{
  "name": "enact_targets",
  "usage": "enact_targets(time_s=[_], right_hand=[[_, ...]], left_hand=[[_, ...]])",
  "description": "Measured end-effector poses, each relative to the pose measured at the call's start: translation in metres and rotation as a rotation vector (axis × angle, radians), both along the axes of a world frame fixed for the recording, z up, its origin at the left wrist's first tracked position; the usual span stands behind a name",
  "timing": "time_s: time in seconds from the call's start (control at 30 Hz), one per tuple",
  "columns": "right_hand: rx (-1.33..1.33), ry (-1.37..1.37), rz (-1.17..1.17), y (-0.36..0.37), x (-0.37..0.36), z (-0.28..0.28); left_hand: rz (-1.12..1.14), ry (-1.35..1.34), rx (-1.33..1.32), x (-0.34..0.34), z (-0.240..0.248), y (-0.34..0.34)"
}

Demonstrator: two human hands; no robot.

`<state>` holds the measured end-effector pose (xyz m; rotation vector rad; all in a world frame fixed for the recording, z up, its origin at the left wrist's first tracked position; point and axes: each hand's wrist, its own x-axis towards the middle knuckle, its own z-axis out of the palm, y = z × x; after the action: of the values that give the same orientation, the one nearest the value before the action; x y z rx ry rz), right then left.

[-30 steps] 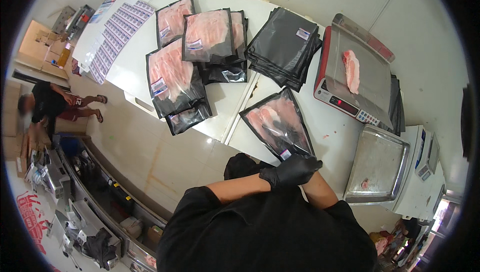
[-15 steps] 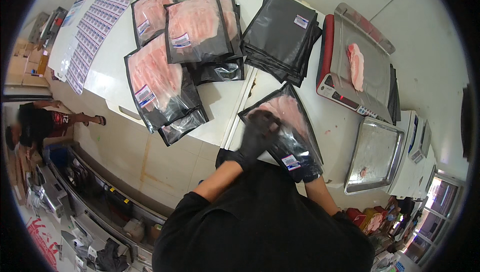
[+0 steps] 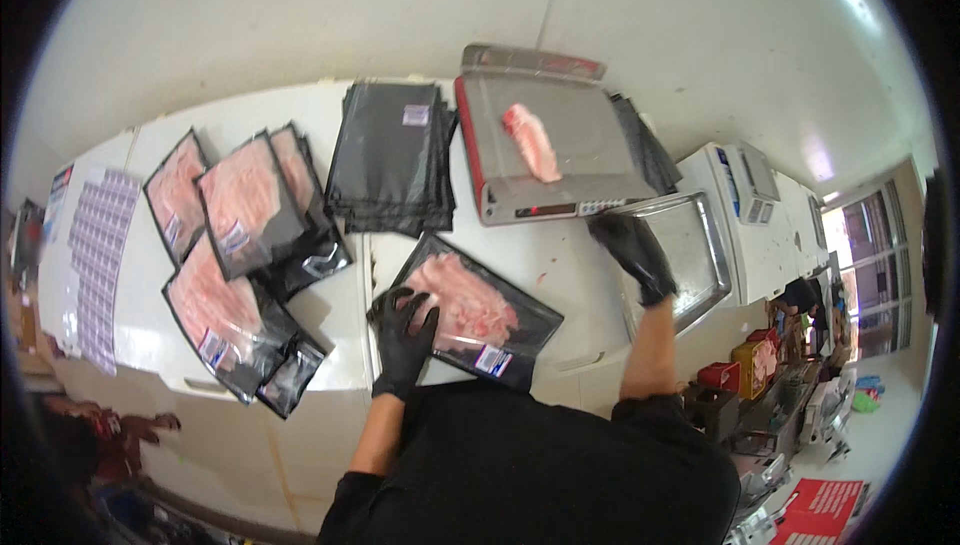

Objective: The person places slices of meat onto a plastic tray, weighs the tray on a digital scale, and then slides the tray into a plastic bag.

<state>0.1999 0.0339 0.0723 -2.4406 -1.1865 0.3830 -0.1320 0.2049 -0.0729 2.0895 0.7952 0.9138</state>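
Farthest to the left of both hands, a sheet of printed labels [image 3: 103, 255] lies on the white surface [image 3: 335, 320]. Between it and the left hand is an overlapping heap of packed bags [image 3: 248, 200], each showing pale pink meat behind clear film.

The left hand [image 3: 404, 340], gloved in black, has its fingers parted and curved over the near-left edge of the meat bag [image 3: 465, 303], touching it rather than clenching it. That bag lies flat and slanted between the hands, mostly to the right of the left one, its small label [image 3: 492, 359] toward the body. It should be fairly light, soft and floppy, with slick film; the slices could slide or bunch up inside. The stiffer-looking dark borders seem the best hold, one hand at each end, with the meat kept level.

Beyond the left hand stands a stack of black bags [image 3: 382, 150]. Farther right, past the meat bag, the scale [image 3: 595, 140] carries a strip of meat [image 3: 533, 148]. The right hand [image 3: 637, 253], also gloved, is over the left edge of the metal tray [image 3: 690, 245], near the scale's front corner; blur hides whether it grips anything.
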Motion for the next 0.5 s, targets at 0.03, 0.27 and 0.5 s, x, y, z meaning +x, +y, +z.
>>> enact_targets(time_s=[0.03, 0.27, 0.5], right_hand=[[0.28, -0.001, -0.02, 0.026, 0.019, -0.01], [0.409, -0.385, -0.014, 0.166, 0.085, -0.054], [0.216, -0.393, -0.002, 0.18, 0.065, -0.031]], left_hand=[[-0.024, -0.009, 0.017, 0.001, -0.002, -0.004], [-0.068, 0.003, 0.003, -0.027, 0.009, -0.028], [0.126, -0.012, -0.098, -0.076, -0.002, -0.035]])
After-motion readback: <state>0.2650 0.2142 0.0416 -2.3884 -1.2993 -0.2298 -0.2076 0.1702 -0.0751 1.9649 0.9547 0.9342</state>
